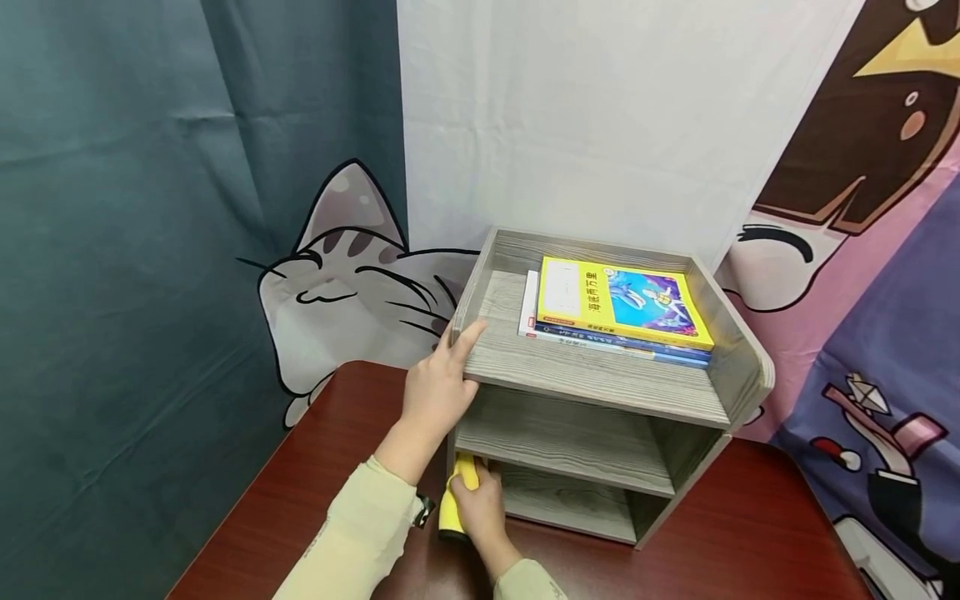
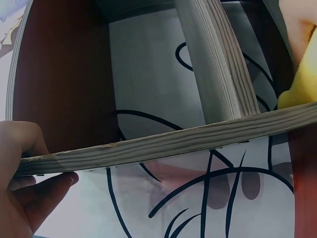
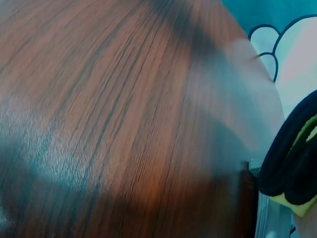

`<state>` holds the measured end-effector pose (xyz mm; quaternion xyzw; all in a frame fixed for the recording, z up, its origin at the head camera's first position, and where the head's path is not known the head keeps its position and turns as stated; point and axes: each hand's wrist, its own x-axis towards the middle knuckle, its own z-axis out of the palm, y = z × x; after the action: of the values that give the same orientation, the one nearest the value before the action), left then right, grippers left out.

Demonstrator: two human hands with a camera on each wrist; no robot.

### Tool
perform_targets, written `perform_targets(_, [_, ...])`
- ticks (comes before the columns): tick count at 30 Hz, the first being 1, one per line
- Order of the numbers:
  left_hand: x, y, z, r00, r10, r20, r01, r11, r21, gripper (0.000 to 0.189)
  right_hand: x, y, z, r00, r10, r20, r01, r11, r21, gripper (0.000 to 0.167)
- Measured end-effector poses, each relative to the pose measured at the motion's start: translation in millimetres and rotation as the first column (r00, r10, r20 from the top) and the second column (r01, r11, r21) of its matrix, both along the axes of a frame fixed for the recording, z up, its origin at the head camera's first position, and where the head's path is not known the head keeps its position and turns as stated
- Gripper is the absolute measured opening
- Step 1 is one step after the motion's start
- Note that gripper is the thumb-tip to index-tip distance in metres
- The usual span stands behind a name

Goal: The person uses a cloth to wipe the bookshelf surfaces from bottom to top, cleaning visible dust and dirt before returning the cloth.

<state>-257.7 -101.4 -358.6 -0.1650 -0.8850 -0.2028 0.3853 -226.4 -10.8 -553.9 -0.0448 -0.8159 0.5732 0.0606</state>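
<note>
White and teal curtains [image 1: 630,125] hang behind a reddish-brown table [image 1: 341,437] bearing a grey wooden shelf [image 1: 600,383]. The left hand [image 1: 442,379] pinches the shelf's left side panel near its top; below that grip, the right hand [image 1: 480,507] curls round a folded yellow-and-black cloth [image 1: 452,510] beside the panel's lower front. Should that upper pinch slacken under a hard tug, the shelf might skid or tip, shifting the stacked books [image 1: 626,302] right of it.

The right wrist view crops the yellow roll [image 3: 290,166].
</note>
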Motion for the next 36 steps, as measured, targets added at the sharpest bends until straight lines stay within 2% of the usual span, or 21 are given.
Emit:
perform_targets(3, [-0.4,0.2,0.0,1.0,-0.002,-0.002,0.002,1.0,0.001,0.084,-2.2,1.7,-4.3,1.0,0.008,-0.015,-0.006,0.992,0.125,0.018])
perform_targets(6, [-0.7,0.5,-0.4,1.0,0.001,-0.004,-0.001,1.0,-0.001,0.084,-2.1,2.8,-7.1,0.999,0.019,-0.028,-0.012,0.975,0.223,0.017])
perform_targets(9, [-1.2,0.4,-1.5,1.0,0.003,-0.008,-0.003,1.0,-0.002,0.085,-1.6,3.4,-9.0,0.999,0.028,-0.034,-0.017,0.954,0.301,0.018])
perform_targets(12, [-1.1,0.2,-2.0,1.0,0.0,-0.015,0.0,1.0,-0.002,0.085,-1.8,4.2,-10.9,0.998,0.046,-0.041,-0.026,0.916,0.4,0.022])
perform_targets(15, [-1.0,0.0,-2.1,1.0,-0.003,-0.02,0.003,1.0,-0.002,0.085,-2.3,4.1,-13.3,0.995,0.074,-0.066,-0.026,0.837,0.547,0.035])
perform_targets(17, [-0.8,0.0,-1.9,1.0,-0.004,-0.019,0.004,1.0,-0.001,0.085,-2.9,3.3,-15.0,0.992,0.091,-0.092,-0.01,0.765,0.644,0.044])
perform_targets(19, [-0.8,0.2,-1.6,1.0,-0.005,-0.016,0.005,1.0,0.001,0.085,-3.7,2.3,-16.5,0.987,0.103,-0.121,0.019,0.68,0.733,0.05])
perform_targets(20, [-0.7,0.3,-1.4,1.0,-0.005,-0.013,0.005,1.0,0.002,0.084,-4.1,1.8,-17.0,0.986,0.107,-0.13,0.032,0.638,0.77,0.052])
perform_targets(23, [-0.2,0.7,-1.1,1.0,-0.001,-0.008,0.001,1.0,0.001,0.084,-4.6,0.6,-17.6,0.982,0.119,-0.148,0.062,0.533,0.844,0.051])
perform_targets(26, [-0.2,1.1,-1.1,1.0,0.002,-0.008,-0.002,1.0,-0.003,0.084,-4.0,1.8,-16.5,0.982,0.124,-0.141,0.068,0.467,0.882,0.049])
perform_targets(28, [-0.2,1.6,-0.8,1.0,-0.001,-0.01,0.001,1.0,-0.005,0.084,-3.3,4.3,-15.1,0.984,0.122,-0.132,0.063,0.453,0.889,0.05])
perform_targets(32, [0.9,1.8,0.3,1.0,-0.008,-0.004,0.008,1.0,-0.005,0.083,-3.1,12.7,-14.7,0.987,0.109,-0.121,0.058,0.457,0.888,0.057])
perform_targets(36, [2.0,-0.6,1.0,1.0,0.001,0.01,0.0,1.0,-0.01,0.083,-3.0,24.3,-14.9,0.987,0.105,-0.124,0.062,0.466,0.883,0.054])
